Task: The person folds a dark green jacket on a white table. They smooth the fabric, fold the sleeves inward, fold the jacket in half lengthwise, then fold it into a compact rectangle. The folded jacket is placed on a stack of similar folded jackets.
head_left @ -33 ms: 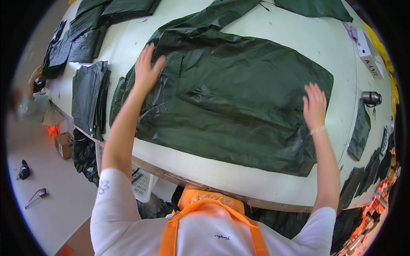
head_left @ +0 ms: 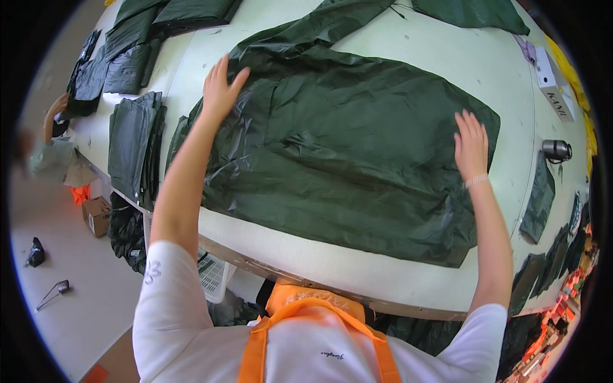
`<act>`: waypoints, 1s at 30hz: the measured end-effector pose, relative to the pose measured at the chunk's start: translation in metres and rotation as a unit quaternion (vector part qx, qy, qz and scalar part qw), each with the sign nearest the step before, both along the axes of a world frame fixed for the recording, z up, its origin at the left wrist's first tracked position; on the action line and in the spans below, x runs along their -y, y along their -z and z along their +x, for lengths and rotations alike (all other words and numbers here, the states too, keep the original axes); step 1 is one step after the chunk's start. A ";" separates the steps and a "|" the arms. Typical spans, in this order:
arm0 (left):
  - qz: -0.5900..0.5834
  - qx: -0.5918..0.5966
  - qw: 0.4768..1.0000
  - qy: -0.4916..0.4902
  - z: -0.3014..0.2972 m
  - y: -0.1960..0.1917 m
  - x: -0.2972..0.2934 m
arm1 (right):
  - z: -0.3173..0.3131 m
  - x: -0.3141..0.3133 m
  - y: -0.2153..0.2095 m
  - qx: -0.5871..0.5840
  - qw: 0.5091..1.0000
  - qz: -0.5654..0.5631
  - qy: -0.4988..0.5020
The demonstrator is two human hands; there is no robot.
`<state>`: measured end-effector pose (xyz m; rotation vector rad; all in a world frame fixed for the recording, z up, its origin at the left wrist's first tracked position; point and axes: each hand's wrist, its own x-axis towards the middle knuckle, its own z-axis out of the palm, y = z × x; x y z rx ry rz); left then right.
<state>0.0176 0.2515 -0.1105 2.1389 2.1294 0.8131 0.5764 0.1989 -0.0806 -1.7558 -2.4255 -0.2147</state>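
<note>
"White worktable (head_left: 198, 57), curving in the fisheye view, with a stack of folded dark green sheeting (head_left: 133, 150) on the left and a metal flask (head_left: 557, 150) on the right. What's in the middle?"

"A dark green coated-fabric garment (head_left: 357, 159), spread broadly across the tabletop in front of the wearer. A sleeve-like length (head_left: 332, 29) runs off its upper left toward the far side."

"And the hands?"

"Left hand (head_left: 221, 89) is over the garment's upper left, thumb held away from the fingers. Right hand (head_left: 471, 143) is near its right end, palm down, fingers extended and slightly parted. Neither pinches anything that I can see; whether they press on the cloth or hover just above it, I can't tell."

"How would it handle?"

"Light and limp, I'd judge: those sharp creases and that sheen suggest a thin, slick coating. It probably slides easily, wrinkles readily and won't break."

"Where would you grip it?"

"By the lower right corner (head_left: 458, 260) or along the right edge, where it lies flatter. I'd avoid the bunched left side; loose layers there could slip apart under one pinch."
</note>
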 end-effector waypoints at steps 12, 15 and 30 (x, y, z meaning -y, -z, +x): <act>-0.272 -0.187 0.939 0.101 0.056 -0.008 -0.144 | 0.016 -0.111 0.007 0.020 0.959 -0.245 0.138; -0.128 -0.178 0.975 0.030 0.053 -0.084 -0.065 | 0.016 -0.058 -0.018 0.041 0.992 -0.071 0.098; -0.176 -0.011 0.979 0.107 -0.024 0.001 0.256 | -0.035 0.282 0.003 -0.087 0.970 -0.201 0.101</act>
